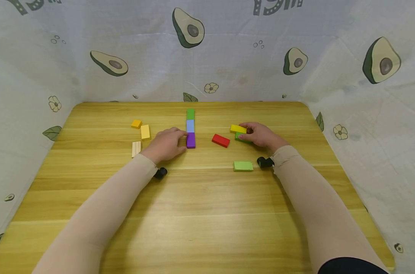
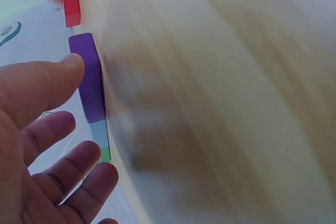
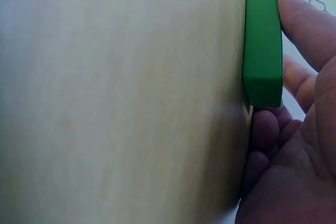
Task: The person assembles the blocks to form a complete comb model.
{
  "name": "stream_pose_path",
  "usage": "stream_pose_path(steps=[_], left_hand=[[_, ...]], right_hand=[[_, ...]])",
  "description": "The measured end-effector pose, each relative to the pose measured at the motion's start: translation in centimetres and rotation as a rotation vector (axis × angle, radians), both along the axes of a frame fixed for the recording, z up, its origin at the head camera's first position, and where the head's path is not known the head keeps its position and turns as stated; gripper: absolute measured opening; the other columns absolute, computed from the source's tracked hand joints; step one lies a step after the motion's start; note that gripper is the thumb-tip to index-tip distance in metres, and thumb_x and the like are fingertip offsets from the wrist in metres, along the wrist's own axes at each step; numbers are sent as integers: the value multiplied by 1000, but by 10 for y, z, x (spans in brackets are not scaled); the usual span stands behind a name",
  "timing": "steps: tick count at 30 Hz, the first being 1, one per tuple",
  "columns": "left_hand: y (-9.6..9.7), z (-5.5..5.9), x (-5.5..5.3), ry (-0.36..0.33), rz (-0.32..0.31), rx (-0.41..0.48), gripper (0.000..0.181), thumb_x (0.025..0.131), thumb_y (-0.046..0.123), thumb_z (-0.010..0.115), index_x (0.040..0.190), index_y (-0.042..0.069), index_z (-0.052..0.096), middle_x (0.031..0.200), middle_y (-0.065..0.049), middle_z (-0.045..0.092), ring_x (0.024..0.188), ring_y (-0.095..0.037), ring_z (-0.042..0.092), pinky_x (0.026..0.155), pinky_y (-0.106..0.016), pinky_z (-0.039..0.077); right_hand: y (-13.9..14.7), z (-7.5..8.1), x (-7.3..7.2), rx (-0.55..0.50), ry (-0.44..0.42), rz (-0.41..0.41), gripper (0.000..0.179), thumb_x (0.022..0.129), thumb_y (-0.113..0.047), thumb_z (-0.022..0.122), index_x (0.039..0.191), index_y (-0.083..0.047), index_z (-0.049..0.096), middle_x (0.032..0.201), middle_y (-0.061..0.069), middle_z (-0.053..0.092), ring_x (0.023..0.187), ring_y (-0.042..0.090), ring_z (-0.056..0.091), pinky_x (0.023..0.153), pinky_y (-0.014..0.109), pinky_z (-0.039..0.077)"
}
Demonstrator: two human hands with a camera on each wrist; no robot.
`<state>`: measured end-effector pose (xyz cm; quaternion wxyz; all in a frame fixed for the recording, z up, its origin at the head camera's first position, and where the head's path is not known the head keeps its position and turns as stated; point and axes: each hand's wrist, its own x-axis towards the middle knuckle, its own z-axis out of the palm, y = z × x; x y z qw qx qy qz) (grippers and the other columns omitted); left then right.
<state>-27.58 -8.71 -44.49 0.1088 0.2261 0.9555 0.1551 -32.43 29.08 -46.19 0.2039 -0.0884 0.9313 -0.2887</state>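
A purple block [image 1: 191, 141], a light blue block [image 1: 190, 126] and a green block [image 1: 190, 113] lie end to end in a straight column. My left hand [image 1: 165, 145] is at the column's left side, its fingers loosely bent and spread. In the left wrist view its thumb is right at the purple block's edge. Farther right, my right hand [image 1: 263, 136] pinches a darker green block [image 3: 262, 40], thumb on the near side and fingers behind. Against the far side of that block lies a yellow block [image 1: 236, 128], partly covered by the fingers.
Between the hands lies a red block [image 1: 221, 140], slightly turned. A lime green block [image 1: 243, 166] is nearer me. Left of the left hand are an orange block [image 1: 136, 124], a pale yellow block [image 1: 145, 132] and a bare wood block [image 1: 136, 147]. Avocado-print cloth [image 1: 228, 49] surrounds the table.
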Motion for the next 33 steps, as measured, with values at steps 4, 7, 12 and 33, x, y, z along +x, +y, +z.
stream_pose_path(steps=[4,7,12,33], left_hand=[[-5,3,4,1,-6,-2,62,101,37,70,156,13,51,155,-13,55,146,-37,49,124,-58,34],[-11,4,5,0,-6,-8,62,101,36,70,156,13,51,155,-13,54,147,-37,48,124,-59,33],[-19,7,8,14,-12,-21,61,102,36,69,155,11,52,155,-14,54,146,-38,49,124,-58,33],[-62,13,22,-8,2,-41,58,101,31,71,152,8,55,154,-16,53,143,-41,50,123,-60,34]], right_hand=[[1,0,0,4,-2,0,68,106,-41,64,162,-10,41,120,17,53,101,29,46,85,39,40],[0,-1,1,1,-1,-3,67,106,-40,64,162,-10,41,120,17,54,100,29,47,85,39,40],[1,0,1,-9,6,-7,66,106,-38,65,161,-10,42,119,17,55,100,29,47,85,39,40],[-1,1,1,-5,12,-6,65,106,-34,65,161,-9,42,121,18,55,101,30,47,86,40,40]])
